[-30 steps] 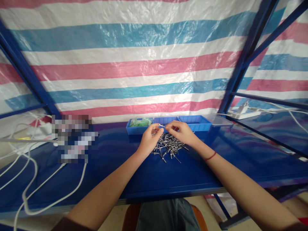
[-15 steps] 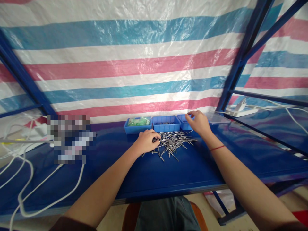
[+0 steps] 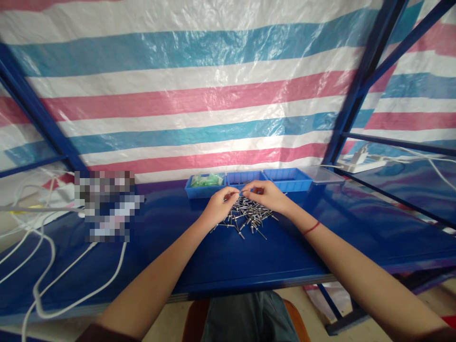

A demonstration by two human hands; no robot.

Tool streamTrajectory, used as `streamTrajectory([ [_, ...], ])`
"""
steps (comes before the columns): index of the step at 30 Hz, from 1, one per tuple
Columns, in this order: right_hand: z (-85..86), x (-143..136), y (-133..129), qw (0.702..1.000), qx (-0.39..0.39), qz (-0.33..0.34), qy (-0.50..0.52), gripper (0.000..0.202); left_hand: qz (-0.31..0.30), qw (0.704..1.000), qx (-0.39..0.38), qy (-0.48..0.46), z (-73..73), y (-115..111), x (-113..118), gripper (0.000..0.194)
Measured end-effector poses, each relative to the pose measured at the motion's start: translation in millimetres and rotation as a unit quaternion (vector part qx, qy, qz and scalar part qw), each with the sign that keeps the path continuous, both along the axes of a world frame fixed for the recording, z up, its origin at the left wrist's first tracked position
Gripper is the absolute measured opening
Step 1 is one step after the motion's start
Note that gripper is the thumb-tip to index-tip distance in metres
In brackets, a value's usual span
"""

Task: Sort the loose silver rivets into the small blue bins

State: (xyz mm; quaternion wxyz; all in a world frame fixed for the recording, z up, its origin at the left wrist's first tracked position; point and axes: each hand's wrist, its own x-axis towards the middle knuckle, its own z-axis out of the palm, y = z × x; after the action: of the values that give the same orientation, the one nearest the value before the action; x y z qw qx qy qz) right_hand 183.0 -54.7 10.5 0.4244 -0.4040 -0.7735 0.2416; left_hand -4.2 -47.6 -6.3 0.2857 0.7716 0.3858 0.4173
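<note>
A loose pile of silvery blind rivets lies on the blue tabletop. Over its left back part, my left hand is closed in a pinch. My right hand, with a thin red string at the wrist, pinches from the other side, so that the fingertips of both hands meet. Between them shows a small thin piece, apparently a blind rivet, mostly covered by the fingers. Just behind the hands stands the middle blue bin, with some rivets inside it.
The left blue bin holds green items in clear plastic. The right blue bin stands beside a clear plastic lid. White cables run over the table's left side. Blue frame posts and striped sheeting enclose the table.
My right hand has come left and down from the right bin to meet my left hand's fingertips. My left hand has risen slightly from the pile, fingers pinched.
</note>
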Motion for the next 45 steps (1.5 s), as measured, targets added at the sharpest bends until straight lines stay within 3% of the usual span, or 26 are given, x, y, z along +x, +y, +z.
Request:
streamTrajectory([
  [5,0.8,-12,-6,0.994,-0.004,-0.015,0.105,0.026,-0.034,0.994,-0.059,-0.087,-3.6,-3,6,0.028],
  [13,1.1,-13,-6,0.992,-0.004,-0.029,0.126,0.027,-0.039,0.99,-0.084,-0.106,-2.1,-8,10,0.025],
  [17,4.1,-15,-9,0.992,0.014,-0.033,0.12,0.024,-0.019,0.996,-0.024,-0.089,-1.4,-9,10,0.02],
  [25,6.3,-14,-13,0.995,0.057,-0.052,0.067,0.019,0.086,0.99,0.096,-0.05,1.9,-8,4,0.014],
  [29,3.6,-12,-9,0.996,0.081,-0.019,0.012,0.019,0.089,0.988,0.117,-0.039,2.8,-9,4,0.014],
  [32,0.7,-11,-4,0.999,0.049,-0.006,0.018,0.022,0.09,0.988,0.12,-0.027,3.2,-9,4,0.019],
  [35,-1.5,-3,6,0.986,-0.001,-0.114,0.119,0.024,0.102,0.985,0.139,0.023,2.8,-9,2,0.032],
  [39,0.5,22,19,0.896,-0.115,-0.296,0.309,0.02,0.081,0.977,0.141,0.139,0.4,-10,-1,0.031],
  [42,3.9,38,21,0.862,-0.16,-0.325,0.355,0.013,0.064,0.967,0.119,0.214,-1.6,-11,-2,0.025],
  [45,5.5,39,20,0.872,-0.168,-0.3,0.348,0.014,0.063,0.953,0.098,0.279,-1.9,-12,-2,0.023],
])
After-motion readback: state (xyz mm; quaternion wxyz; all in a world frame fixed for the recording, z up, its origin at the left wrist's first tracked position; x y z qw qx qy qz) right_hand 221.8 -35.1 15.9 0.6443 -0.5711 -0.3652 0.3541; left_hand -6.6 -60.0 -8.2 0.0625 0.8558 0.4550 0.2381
